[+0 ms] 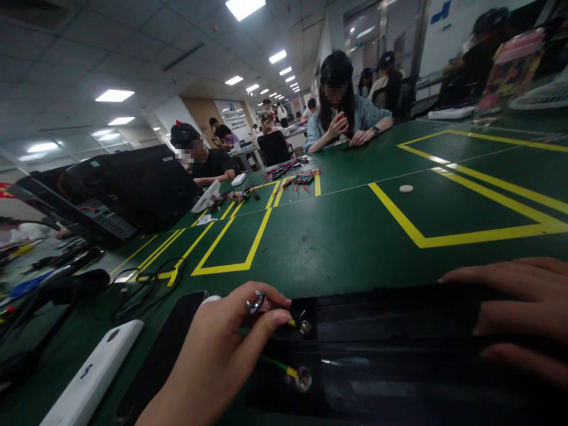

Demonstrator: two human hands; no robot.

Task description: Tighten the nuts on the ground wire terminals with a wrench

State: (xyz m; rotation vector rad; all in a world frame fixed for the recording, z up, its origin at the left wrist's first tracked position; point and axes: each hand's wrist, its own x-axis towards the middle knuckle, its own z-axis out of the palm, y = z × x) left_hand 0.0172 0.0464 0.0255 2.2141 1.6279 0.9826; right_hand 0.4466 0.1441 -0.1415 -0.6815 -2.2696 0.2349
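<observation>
My left hand (231,337), with a silver ring on one finger, pinches at the left end of a long black panel (381,319). Between thumb and forefinger is a wire (291,323) with a yellow sleeve, leading to a metal screw stud (305,326). Just below, a green wire (273,362) with a yellow sleeve runs to a second round metal terminal (303,378). Clear tape or film glints on the panel beside it. At the right, my right hand (528,307) lies over the panel with its fingers stretched apart, slightly blurred.
Left of my left hand lie a black phone-like slab (164,349) and a white bar-shaped box (95,373). A black cable (151,284) coils behind them. Wire bundles (293,174) lie further back, before a seated person (341,112). Yellow tape (479,238) marks the green table.
</observation>
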